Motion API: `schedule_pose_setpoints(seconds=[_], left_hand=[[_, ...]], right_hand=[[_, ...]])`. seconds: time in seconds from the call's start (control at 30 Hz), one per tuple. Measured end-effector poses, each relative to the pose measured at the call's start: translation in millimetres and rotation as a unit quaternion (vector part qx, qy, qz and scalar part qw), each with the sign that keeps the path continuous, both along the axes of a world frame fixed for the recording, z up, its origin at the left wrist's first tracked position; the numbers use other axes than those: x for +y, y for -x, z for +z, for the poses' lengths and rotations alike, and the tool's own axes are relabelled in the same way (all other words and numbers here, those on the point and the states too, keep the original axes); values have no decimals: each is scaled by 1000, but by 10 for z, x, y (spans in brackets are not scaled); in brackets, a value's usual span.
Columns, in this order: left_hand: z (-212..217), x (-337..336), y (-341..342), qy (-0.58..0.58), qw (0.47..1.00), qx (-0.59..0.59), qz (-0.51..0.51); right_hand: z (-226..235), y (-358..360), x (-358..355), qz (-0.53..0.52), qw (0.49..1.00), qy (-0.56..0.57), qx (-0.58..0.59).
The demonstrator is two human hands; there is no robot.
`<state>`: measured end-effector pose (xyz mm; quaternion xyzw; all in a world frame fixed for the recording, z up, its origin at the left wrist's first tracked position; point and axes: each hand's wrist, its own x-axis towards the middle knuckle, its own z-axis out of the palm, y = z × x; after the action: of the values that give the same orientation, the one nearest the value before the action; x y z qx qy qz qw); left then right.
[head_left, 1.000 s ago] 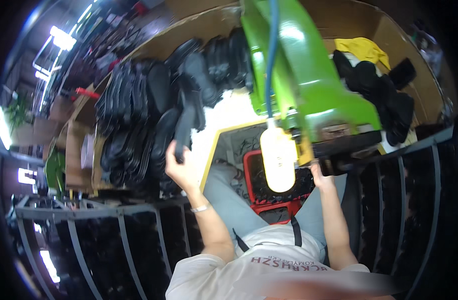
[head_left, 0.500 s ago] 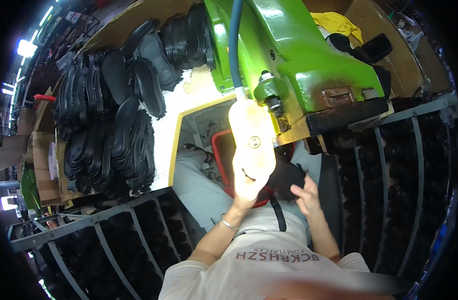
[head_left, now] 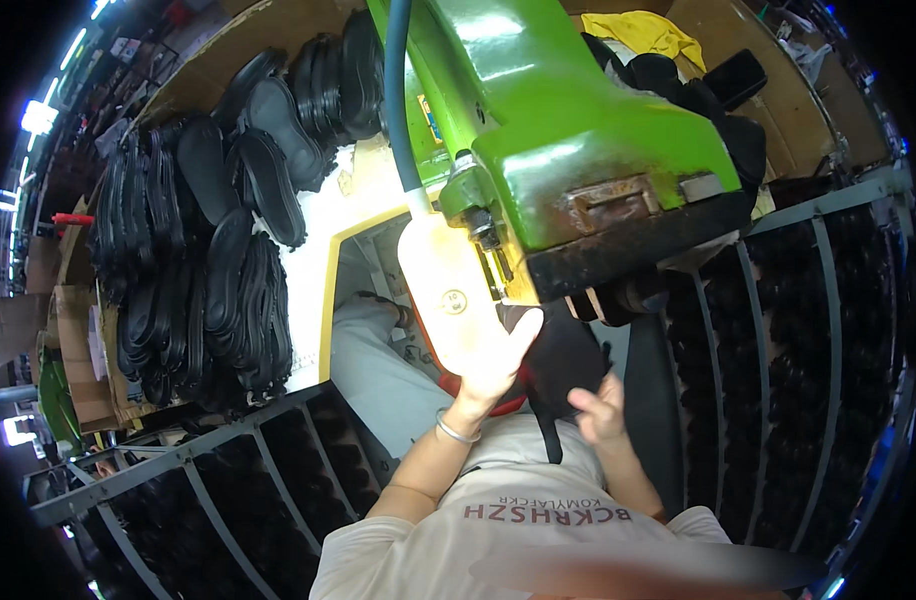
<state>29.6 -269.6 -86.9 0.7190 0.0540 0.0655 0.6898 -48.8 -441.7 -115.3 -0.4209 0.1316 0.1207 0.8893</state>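
Note:
A bright, glare-washed sole-shaped plate (head_left: pixel 440 290) hangs at the end of a blue-grey hose beside the head of a green machine (head_left: pixel 598 140). My left hand (head_left: pixel 490 372) lies against its lower end, thumb stretched out to the right; glare hides the other fingers. My right hand (head_left: pixel 600 410) is closed on the right edge of a black shoe-like piece (head_left: pixel 566 362), whose exact kind I cannot make out. A dark strap hangs from this piece over my lap. Behind it, a red container (head_left: pixel 508 405) shows in part.
Piles of black shoe soles (head_left: pixel 208 280) cover the white, yellow-edged table (head_left: pixel 330 300) on the left. Metal racks (head_left: pixel 193 470) stand on both sides, with dark items inside. At the upper right, a cardboard box (head_left: pixel 793 95) holds yellow cloth (head_left: pixel 648 38) and black pieces.
My left thumb has spread away from the plate. The machine, plate and soles sit further left in the view, which has shifted. My right hand stays at the black piece.

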Motion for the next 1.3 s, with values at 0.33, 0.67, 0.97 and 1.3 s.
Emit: schedule_pose_setpoints(seconds=[0.33,0.67,0.97,1.3], left_hand=[[19,233,12,-138,985,-101,-14],[31,739,415,229,972,6,60],[-80,495,141,30,988,41,-148],[-30,89,169,-172,978,-108,-45]], right_hand=[[514,-964,-284,-150,976,110,-114],[207,-1081,133,-26,988,86,-123],[539,-1177,573,64,978,134,-147],[94,10,-269,151,975,161,-10]])
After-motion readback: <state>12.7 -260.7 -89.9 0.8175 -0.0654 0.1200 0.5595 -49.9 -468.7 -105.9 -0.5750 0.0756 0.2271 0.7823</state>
